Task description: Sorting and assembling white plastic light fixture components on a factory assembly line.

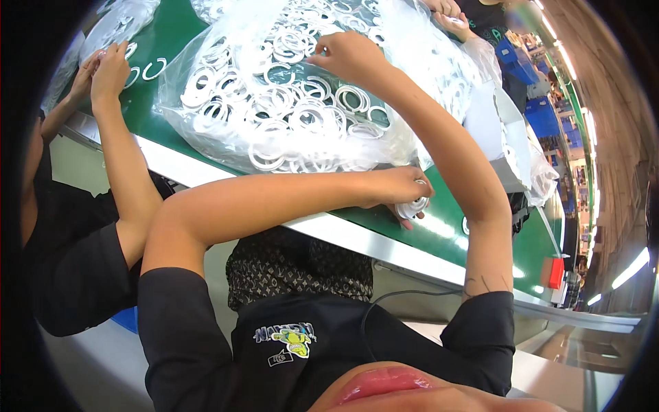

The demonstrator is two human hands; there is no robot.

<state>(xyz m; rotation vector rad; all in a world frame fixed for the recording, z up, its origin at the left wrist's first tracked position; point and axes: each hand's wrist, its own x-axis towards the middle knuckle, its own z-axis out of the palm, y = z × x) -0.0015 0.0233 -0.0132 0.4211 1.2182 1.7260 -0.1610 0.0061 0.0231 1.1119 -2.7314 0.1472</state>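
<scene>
My left hand [405, 187] is wrapped round a few white rings [412, 208], held together as a small stack just above the green tabletop near its front edge. Stretched far over the bench, my right hand [347, 55] has its fingers curled toward the thumb. Whether anything small is between those fingertips I cannot make out. Below and around it, a large clear plastic bag [175, 89] lies spread out, full of loose white rings [305, 120] of more than one size.
The green bench [439, 237] has a pale metal front edge [364, 238]. A co-worker's hands [110, 72] are at the left, near loose rings [154, 69]. Another person's hands [449, 17] show at the far side. At right stand a white box [491, 134] and a red block [552, 272].
</scene>
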